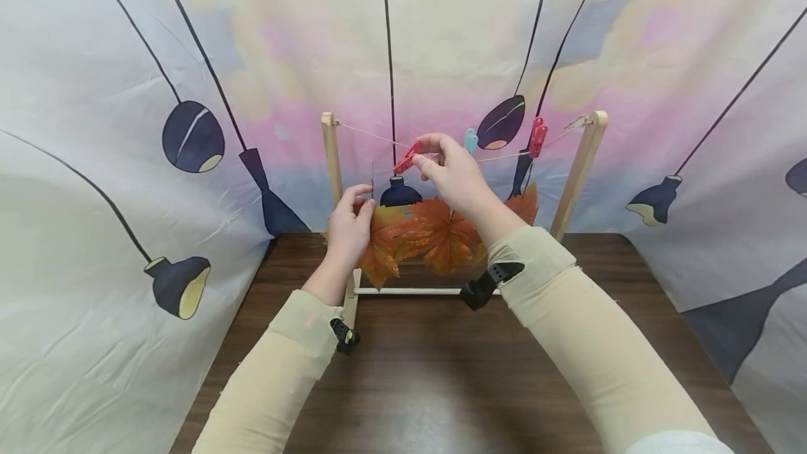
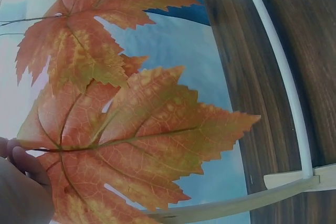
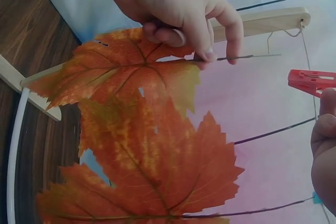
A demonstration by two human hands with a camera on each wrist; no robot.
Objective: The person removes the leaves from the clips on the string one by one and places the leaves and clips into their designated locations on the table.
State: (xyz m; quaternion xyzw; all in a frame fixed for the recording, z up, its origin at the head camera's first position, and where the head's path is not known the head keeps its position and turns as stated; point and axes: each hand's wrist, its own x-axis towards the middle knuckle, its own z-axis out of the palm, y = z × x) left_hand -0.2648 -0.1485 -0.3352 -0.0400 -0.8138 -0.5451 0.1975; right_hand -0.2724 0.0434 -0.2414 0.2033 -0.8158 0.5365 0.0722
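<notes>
My left hand pinches the thin dark stem of an orange maple leaf between thumb and fingers. The stem points upward, its tip apart from the string. A red clothespin is pinched in my right hand, up by the string; whether its jaws bite the string I cannot tell. Beside the held leaf hangs a second orange maple leaf, its stem reaching up toward a light blue clothespin. Farther right, another leaf hangs below a second red clothespin, partly behind my right arm.
The string runs between two wooden posts, left and right. A white rod joins their feet on the dark wooden table. Behind stands a cloth backdrop with painted lamps.
</notes>
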